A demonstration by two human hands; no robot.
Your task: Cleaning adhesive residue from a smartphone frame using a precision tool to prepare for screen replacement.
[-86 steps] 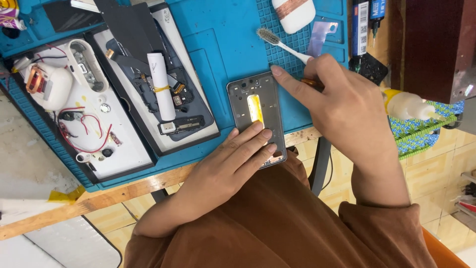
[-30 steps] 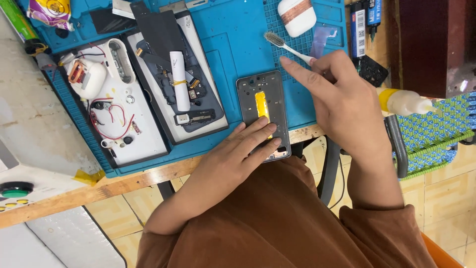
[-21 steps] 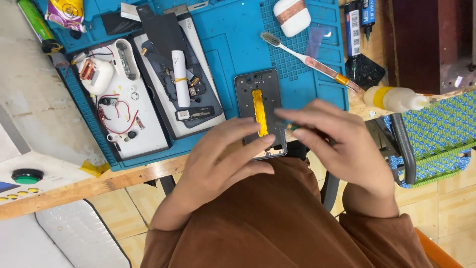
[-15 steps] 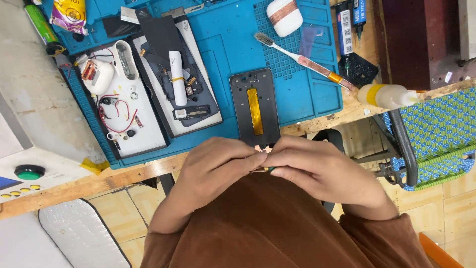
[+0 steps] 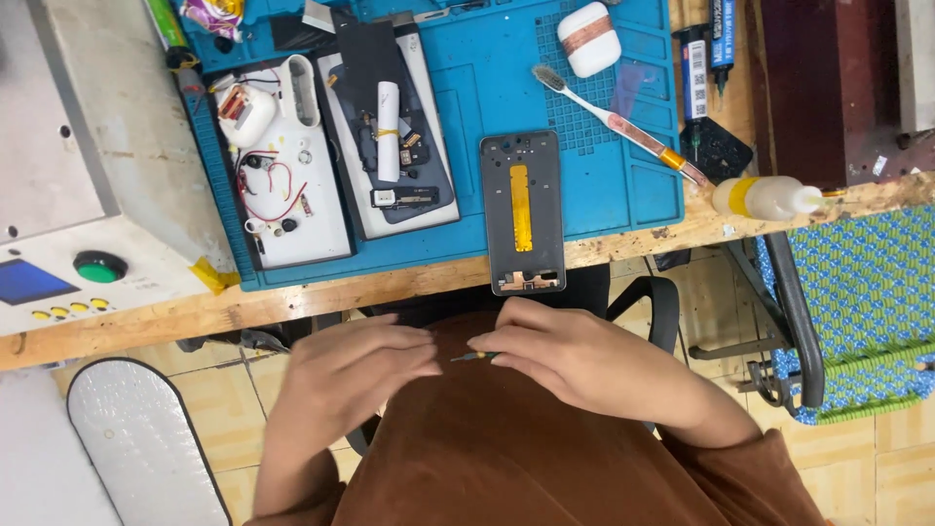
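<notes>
Both hands low over the lap, off the near edge of the counter [image 5: 292, 307]. Right hand [image 5: 575, 356] pinches a small thin tool [image 5: 474, 356] at its fingertips, grip narrow and closed on it; probably a fine screwdriver, too small to be sure. Left hand [image 5: 355, 365] just beside it, fingers curled loosely, tips near the tool's end; cannot tell whether they touch it. Phone frame [image 5: 523, 211] lies on the blue mat [image 5: 467, 97], its lower end overhanging the counter's near edge, untouched. Toothbrush [image 5: 614, 122] lies free toward the mat's right side; squeeze bottle [image 5: 765, 197] at the counter's right end. Open room between frame and hands. Half a second ago the hands met tightly together; now slightly parted, and further from the frame.
</notes>
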